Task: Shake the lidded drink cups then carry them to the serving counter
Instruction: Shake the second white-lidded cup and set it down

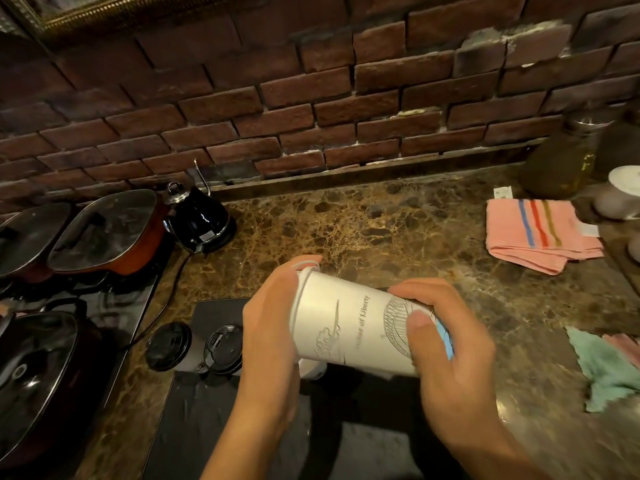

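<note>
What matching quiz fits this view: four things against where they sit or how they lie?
Things:
1. white cup
2. kettle
3. pink cloth
4. green cloth

Places or states:
A. far right, striped, folded on the counter
B. held on its side between left hand and right hand
C. near right edge, crumpled
D. by the brick wall, beside the pots

Pairs: 1-B, 2-D, 3-A, 4-C
</note>
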The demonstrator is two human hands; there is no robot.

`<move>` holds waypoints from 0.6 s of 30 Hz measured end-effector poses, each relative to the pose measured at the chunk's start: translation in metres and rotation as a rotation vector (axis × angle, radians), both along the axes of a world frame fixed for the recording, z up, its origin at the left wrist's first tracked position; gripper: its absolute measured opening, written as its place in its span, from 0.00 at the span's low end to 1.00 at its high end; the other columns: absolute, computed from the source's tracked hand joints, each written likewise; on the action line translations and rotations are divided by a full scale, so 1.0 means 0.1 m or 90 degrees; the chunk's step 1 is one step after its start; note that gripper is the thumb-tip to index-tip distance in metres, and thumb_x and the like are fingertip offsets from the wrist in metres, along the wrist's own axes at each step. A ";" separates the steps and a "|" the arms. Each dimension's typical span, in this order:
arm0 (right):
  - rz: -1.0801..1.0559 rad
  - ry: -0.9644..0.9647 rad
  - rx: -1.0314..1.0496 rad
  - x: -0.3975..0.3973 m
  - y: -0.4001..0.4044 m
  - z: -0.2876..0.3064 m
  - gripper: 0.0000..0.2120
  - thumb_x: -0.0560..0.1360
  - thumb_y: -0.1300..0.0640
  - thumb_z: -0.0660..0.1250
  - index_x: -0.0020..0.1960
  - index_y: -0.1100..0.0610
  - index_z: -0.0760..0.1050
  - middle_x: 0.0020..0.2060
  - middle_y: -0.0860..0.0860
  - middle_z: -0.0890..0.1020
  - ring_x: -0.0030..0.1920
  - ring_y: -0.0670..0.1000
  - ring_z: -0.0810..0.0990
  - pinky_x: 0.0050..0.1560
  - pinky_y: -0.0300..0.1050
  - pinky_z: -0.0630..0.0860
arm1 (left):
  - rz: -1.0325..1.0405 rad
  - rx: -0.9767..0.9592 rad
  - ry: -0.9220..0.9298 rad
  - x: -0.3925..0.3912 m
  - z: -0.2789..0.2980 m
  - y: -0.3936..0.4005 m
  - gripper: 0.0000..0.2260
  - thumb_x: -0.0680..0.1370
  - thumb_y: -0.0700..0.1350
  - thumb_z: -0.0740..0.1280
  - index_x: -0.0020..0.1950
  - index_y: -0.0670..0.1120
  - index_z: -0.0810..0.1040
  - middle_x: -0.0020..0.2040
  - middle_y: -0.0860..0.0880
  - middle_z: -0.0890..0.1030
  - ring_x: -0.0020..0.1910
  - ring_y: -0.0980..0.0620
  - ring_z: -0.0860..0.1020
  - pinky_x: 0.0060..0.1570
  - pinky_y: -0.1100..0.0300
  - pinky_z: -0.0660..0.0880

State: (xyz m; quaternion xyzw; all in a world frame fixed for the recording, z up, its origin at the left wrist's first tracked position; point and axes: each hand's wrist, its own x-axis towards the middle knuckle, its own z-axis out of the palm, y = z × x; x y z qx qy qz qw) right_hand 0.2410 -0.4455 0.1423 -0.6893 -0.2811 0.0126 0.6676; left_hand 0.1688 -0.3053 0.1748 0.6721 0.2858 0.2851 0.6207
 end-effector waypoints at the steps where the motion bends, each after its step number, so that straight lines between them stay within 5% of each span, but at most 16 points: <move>1: -0.011 -0.073 -0.010 -0.01 0.00 -0.01 0.13 0.76 0.55 0.57 0.50 0.57 0.79 0.47 0.49 0.80 0.49 0.46 0.79 0.46 0.34 0.73 | -0.027 -0.081 0.028 0.00 -0.01 0.02 0.08 0.79 0.39 0.66 0.46 0.49 0.83 0.40 0.53 0.85 0.36 0.59 0.82 0.33 0.61 0.79; 3: -0.031 -0.097 -0.015 0.00 0.02 -0.02 0.14 0.77 0.57 0.57 0.51 0.58 0.80 0.48 0.50 0.80 0.50 0.46 0.79 0.47 0.33 0.72 | -0.061 -0.072 0.062 0.00 -0.02 0.02 0.09 0.78 0.37 0.66 0.46 0.50 0.82 0.38 0.54 0.83 0.31 0.61 0.80 0.28 0.64 0.76; 6: -0.043 0.074 0.029 0.02 0.03 0.04 0.15 0.76 0.53 0.58 0.46 0.51 0.83 0.45 0.45 0.83 0.47 0.46 0.81 0.42 0.34 0.75 | -0.027 0.049 -0.023 0.00 0.06 -0.06 0.12 0.82 0.40 0.59 0.56 0.48 0.82 0.44 0.57 0.85 0.40 0.64 0.82 0.35 0.71 0.77; 8: -0.007 0.284 0.059 0.06 0.06 0.06 0.14 0.76 0.56 0.59 0.43 0.53 0.85 0.41 0.50 0.85 0.39 0.50 0.83 0.29 0.45 0.76 | -0.062 0.147 -0.070 -0.05 0.07 -0.07 0.15 0.80 0.49 0.57 0.59 0.49 0.80 0.51 0.51 0.84 0.48 0.55 0.83 0.43 0.60 0.80; 11: 0.041 0.512 0.058 0.10 0.09 0.04 0.14 0.76 0.60 0.61 0.39 0.57 0.84 0.34 0.55 0.84 0.28 0.54 0.78 0.22 0.40 0.67 | -0.114 0.281 -0.061 -0.07 0.00 0.00 0.17 0.78 0.52 0.57 0.60 0.51 0.79 0.56 0.46 0.79 0.53 0.43 0.80 0.47 0.47 0.77; 13: 0.048 0.431 0.027 0.08 0.06 0.05 0.13 0.77 0.58 0.61 0.43 0.56 0.85 0.38 0.51 0.85 0.34 0.52 0.82 0.22 0.43 0.71 | -0.080 0.246 -0.059 -0.07 0.01 0.01 0.16 0.79 0.51 0.57 0.59 0.49 0.80 0.56 0.47 0.81 0.53 0.45 0.81 0.47 0.51 0.78; 16: 0.031 0.120 -0.034 0.02 -0.01 0.08 0.14 0.76 0.50 0.59 0.50 0.50 0.83 0.47 0.45 0.84 0.49 0.45 0.82 0.42 0.31 0.75 | -0.038 0.026 -0.037 -0.05 0.08 0.01 0.12 0.81 0.45 0.60 0.56 0.47 0.83 0.48 0.55 0.86 0.44 0.59 0.83 0.38 0.63 0.79; 18: 0.009 -0.029 -0.055 0.00 -0.01 0.07 0.15 0.77 0.52 0.58 0.52 0.54 0.81 0.49 0.46 0.82 0.52 0.46 0.80 0.47 0.29 0.72 | -0.063 -0.123 0.001 -0.06 0.07 0.01 0.12 0.81 0.43 0.61 0.52 0.50 0.85 0.40 0.59 0.85 0.35 0.63 0.82 0.31 0.64 0.75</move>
